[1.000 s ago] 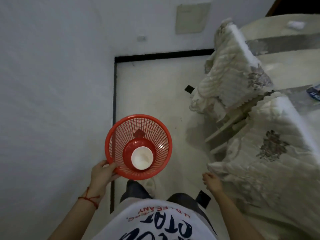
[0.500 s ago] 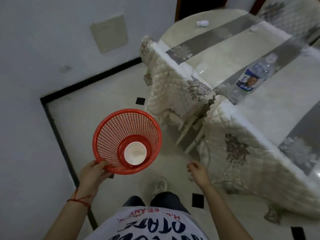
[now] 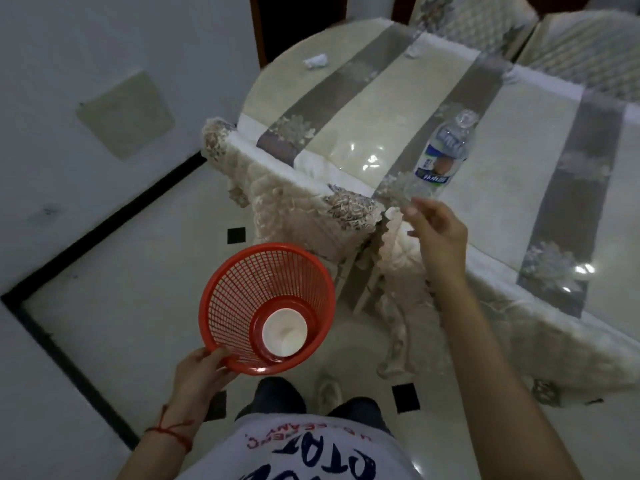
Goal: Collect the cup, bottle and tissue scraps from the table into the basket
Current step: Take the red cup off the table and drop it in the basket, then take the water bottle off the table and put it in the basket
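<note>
My left hand (image 3: 201, 374) grips the near rim of a red mesh basket (image 3: 242, 289), held over the floor. A white cup (image 3: 284, 332) lies in the basket's bottom. A clear plastic bottle (image 3: 440, 155) with a blue and white label lies on the table (image 3: 346, 140). My right hand (image 3: 434, 230) is raised just short of the bottle's base, fingers apart, holding nothing. One crumpled tissue scrap (image 3: 316, 60) sits at the table's far left end. Another tissue scrap (image 3: 414, 50) rests further back on a grey stripe.
Two chairs with quilted cream covers (image 3: 304, 209) are tucked against the table's near edge, between me and the tabletop. More covered chairs (image 3: 467, 22) stand at the far side. White walls and a tiled floor with a black border (image 3: 86, 237) lie to the left.
My view has swung right toward the table. My right hand has risen from beside the chair cover up to the bottle's base. The basket stays in my left hand.
</note>
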Demonstrator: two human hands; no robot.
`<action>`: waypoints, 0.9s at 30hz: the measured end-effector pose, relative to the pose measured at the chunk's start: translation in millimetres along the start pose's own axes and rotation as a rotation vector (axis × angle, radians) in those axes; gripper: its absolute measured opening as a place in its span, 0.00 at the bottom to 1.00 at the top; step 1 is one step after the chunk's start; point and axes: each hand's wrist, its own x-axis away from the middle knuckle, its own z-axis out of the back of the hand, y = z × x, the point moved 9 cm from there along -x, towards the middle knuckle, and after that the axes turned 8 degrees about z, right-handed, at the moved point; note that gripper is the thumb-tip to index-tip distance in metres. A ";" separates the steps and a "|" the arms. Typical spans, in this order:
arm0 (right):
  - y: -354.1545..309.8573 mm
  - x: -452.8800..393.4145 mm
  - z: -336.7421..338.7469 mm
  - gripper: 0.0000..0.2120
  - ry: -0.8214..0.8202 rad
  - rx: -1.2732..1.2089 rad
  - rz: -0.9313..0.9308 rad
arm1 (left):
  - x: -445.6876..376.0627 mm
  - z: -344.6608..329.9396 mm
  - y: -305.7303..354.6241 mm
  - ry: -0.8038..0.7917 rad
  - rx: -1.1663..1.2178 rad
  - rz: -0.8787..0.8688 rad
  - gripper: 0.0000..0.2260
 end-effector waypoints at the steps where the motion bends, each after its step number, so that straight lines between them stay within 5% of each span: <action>1: -5.0 -13.9 13.3 0.09 0.105 0.016 0.024 | -1.5 -3.7 6.7 -0.019 -0.012 -0.003 0.02; 5: 0.4 -62.9 48.8 0.23 0.370 0.107 0.044 | -8.8 -17.1 25.9 -0.082 -0.030 -0.004 0.02; 12: 45.8 -126.1 51.2 0.44 0.219 0.266 -0.090 | -15.9 -20.4 32.4 -0.077 -0.038 0.009 0.02; 27: 66.8 -186.7 40.6 0.48 0.052 0.141 -0.069 | -6.0 -45.7 35.9 -0.032 -0.058 0.006 0.10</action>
